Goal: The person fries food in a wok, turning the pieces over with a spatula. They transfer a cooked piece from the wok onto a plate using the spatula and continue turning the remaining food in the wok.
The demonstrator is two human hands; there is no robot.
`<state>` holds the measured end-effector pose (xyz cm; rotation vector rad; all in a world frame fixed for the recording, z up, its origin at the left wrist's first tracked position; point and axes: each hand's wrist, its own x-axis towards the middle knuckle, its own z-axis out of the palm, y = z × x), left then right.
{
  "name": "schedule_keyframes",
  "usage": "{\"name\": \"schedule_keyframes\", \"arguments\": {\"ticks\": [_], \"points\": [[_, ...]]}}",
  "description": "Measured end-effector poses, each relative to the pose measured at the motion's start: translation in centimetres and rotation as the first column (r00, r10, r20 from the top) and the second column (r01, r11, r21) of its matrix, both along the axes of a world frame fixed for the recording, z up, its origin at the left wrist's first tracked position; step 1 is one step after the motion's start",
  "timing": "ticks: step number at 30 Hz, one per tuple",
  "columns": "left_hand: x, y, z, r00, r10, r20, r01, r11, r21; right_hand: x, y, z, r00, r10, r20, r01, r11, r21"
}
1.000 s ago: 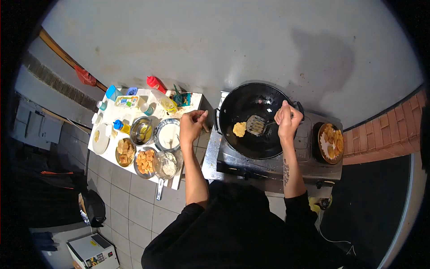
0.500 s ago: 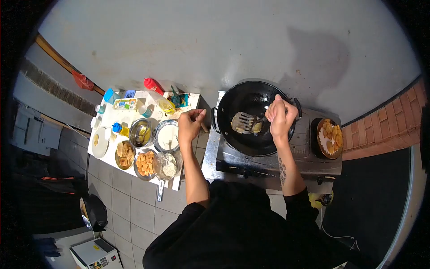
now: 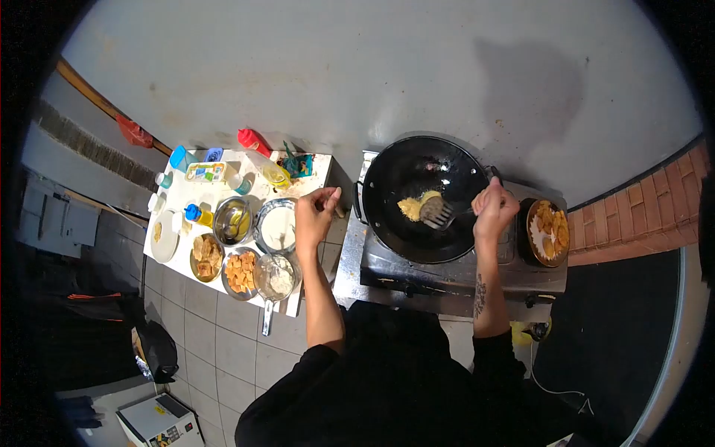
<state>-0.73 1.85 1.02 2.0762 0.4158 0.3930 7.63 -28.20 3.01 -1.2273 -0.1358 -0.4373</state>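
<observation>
My right hand (image 3: 494,211) is closed round the handle of a slotted metal spatula (image 3: 438,214), whose head lies low in a black wok (image 3: 402,160). Against the spatula's front edge are yellow pieces of food (image 3: 412,208) in the middle of the wok. My left hand (image 3: 316,217) hovers between the wok and the white table, its thumb and fingertips pinched together. Whatever is between those fingertips, if anything, is too small to make out. Just left of that hand is a bowl of white batter (image 3: 279,228).
A metal stove (image 3: 439,279) carries the wok and, at its right, a plate of fried pieces (image 3: 549,232). On the white table (image 3: 165,260) stand a pan of flour (image 3: 275,279), a plate of orange chunks (image 3: 241,271), a red-capped bottle (image 3: 253,140) and several other containers.
My right hand moved the spatula left over the food, then back right. The food now shows as yellow pieces left of the spatula and beside it. My left hand has hardly moved.
</observation>
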Motion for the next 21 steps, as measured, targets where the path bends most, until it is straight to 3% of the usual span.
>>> {"name": "schedule_keyframes", "arguments": {"ticks": [7, 9, 15, 17, 21], "points": [[-0.5, -2.5, -0.2, 1.0, 0.009, -0.024, -0.007, 0.997, 0.082, -1.8, 1.0, -3.1, 0.995, -0.007, -0.103, 0.021, 0.991, 0.136], [-0.5, -2.5, -0.8, 0.998, 0.048, -0.041, -0.044, 0.995, 0.095, -1.9, 1.2, -4.1, 0.998, 0.067, -0.016, -0.065, 0.988, 0.143], [-0.5, -3.0, -0.9, 0.996, 0.031, -0.082, -0.013, 0.975, 0.221, -2.8, 0.2, -3.9, 0.915, 0.38, -0.137, -0.369, 0.924, 0.096], [-0.2, -3.6, -0.6, 0.997, 0.028, -0.069, -0.011, 0.973, 0.229, -2.8, -0.6, -3.6, 0.855, 0.482, -0.19, -0.496, 0.868, -0.026], [0.3, -4.4, -0.2, 0.988, 0.08, -0.129, -0.042, 0.961, 0.274, -2.3, -1.1, -4.4, 0.828, 0.536, -0.161, -0.53, 0.844, 0.083]]}}
